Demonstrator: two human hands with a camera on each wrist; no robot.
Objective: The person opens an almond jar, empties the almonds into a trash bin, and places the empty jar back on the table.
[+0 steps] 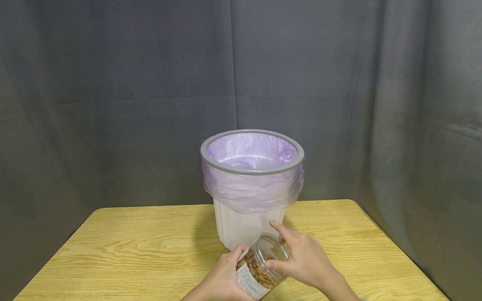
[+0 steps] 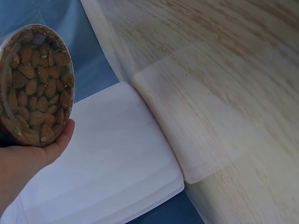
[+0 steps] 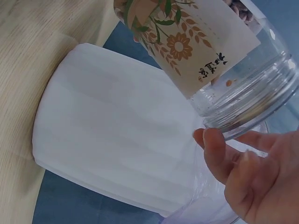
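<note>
A clear plastic jar (image 1: 263,265) part full of almonds is held tilted just above the table's near edge, its lidless mouth towards the bin. My left hand (image 1: 222,280) grips the jar's labelled body from below. My right hand (image 1: 301,259) holds the jar at its threaded neck, thumb on the side and forefinger over the rim. In the left wrist view the jar's base (image 2: 35,84) shows the almonds, with the left hand (image 2: 32,158) under it. The right wrist view shows the jar's label (image 3: 205,42) and the right hand (image 3: 252,177) by the mouth.
A white bin (image 1: 244,228) with a grey rim (image 1: 252,170) and a purple bag liner stands on the wooden table (image 1: 132,246) just behind the jar. The bin's ribbed wall (image 2: 103,163) (image 3: 117,140) is close to both hands. A grey curtain hangs behind.
</note>
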